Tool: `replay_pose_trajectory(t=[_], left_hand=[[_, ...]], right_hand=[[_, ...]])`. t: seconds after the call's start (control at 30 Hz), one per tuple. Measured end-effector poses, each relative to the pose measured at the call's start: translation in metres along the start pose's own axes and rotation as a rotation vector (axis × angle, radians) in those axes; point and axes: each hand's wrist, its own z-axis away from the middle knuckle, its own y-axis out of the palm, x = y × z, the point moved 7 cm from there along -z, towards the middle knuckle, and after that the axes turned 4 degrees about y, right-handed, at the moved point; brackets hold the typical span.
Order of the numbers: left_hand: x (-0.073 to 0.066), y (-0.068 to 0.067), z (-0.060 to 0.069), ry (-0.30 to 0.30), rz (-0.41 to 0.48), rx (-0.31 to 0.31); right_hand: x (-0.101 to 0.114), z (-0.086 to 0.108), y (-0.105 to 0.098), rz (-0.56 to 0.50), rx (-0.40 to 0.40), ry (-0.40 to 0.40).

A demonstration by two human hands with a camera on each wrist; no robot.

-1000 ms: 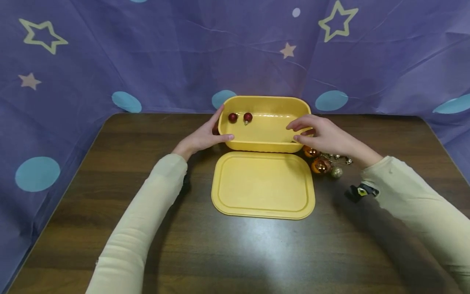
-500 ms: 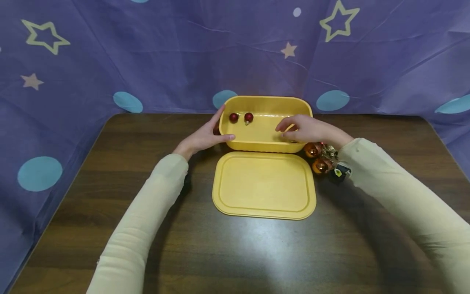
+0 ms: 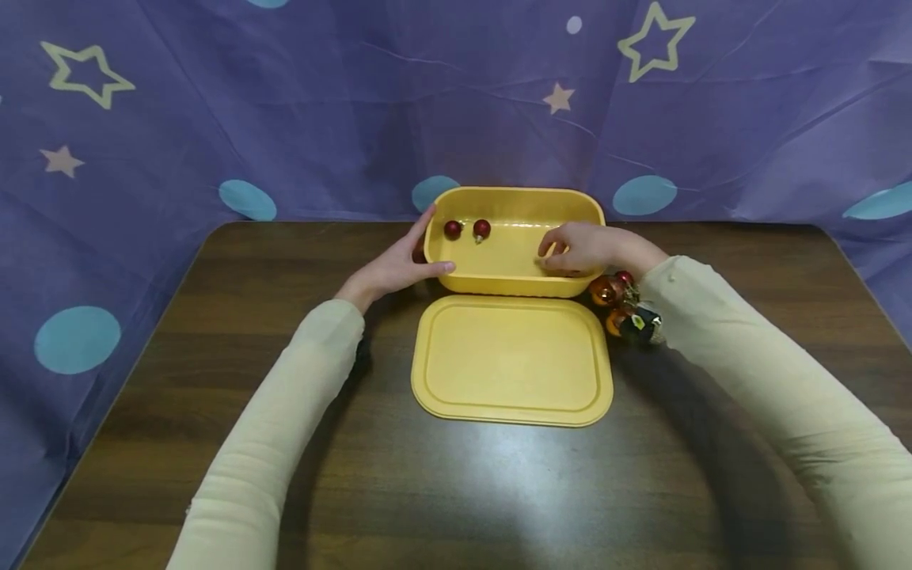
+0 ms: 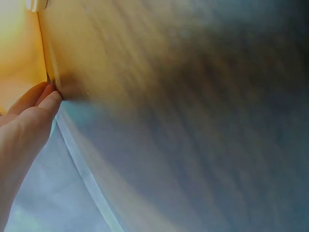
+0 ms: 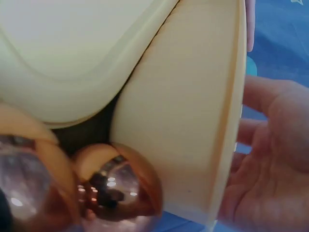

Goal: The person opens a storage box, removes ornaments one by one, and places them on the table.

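A yellow box [image 3: 507, 286] was gripped by its left end in the left hand [image 3: 392, 265], long axis along the far edge of the desk [image 3: 484, 491].
Two red baubles [image 3: 481, 229] were contained left of the right hand [image 3: 587, 244], dipped inside with fingers curled; whether anything was held could not be told.

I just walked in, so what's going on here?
A person's left hand rests against the left end of a yellow box, while the right hand is inside; whether it holds anything is unclear. Two red baubles lie in the box. The lid lies in front, with orange baubles near its far right corner.
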Motion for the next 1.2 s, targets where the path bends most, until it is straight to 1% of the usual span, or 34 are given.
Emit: replay_pose_trajectory(t=[0.13,0.23,0.33,0.5,0.57,0.73,0.8,0.9,1.0,1.17,1.2], left_hand=[[0.002,0.0,0.0,0.0,-0.018,0.004],[0.003,0.0,0.0,-0.003,-0.02,0.007],[0.004,0.0,-0.001,0.002,-0.012,0.004],[0.004,0.0,-0.001,0.005,-0.004,-0.001],[0.003,0.001,-0.001,0.007,-0.005,0.002],[0.003,0.001,-0.002,0.011,0.001,0.009],[0.003,0.001,-0.002,0.012,0.01,0.012],[0.004,0.0,-0.002,0.008,0.017,0.018],[0.002,0.0,-0.001,0.001,0.021,0.028],[-0.01,0.002,0.006,0.001,0.035,0.045],[-0.011,0.002,0.006,0.004,0.036,0.047]], right_hand=[[0.005,0.0,0.004,0.122,0.062,0.03],[0.005,-0.001,0.008,0.134,0.107,0.026],[0.004,-0.002,0.01,0.072,0.13,0.001],[0.003,-0.002,0.014,-0.112,0.159,-0.068],[0.001,-0.002,0.015,-0.189,0.166,-0.078],[-0.008,-0.002,0.016,-0.384,0.176,-0.053],[-0.01,-0.001,0.015,-0.441,0.18,-0.051],[-0.01,0.0,0.013,-0.464,0.164,-0.068],[-0.01,0.002,0.011,-0.481,0.125,-0.095],[-0.009,0.007,0.007,-0.525,0.048,-0.119],[-0.01,0.009,0.007,-0.529,0.031,-0.122]])
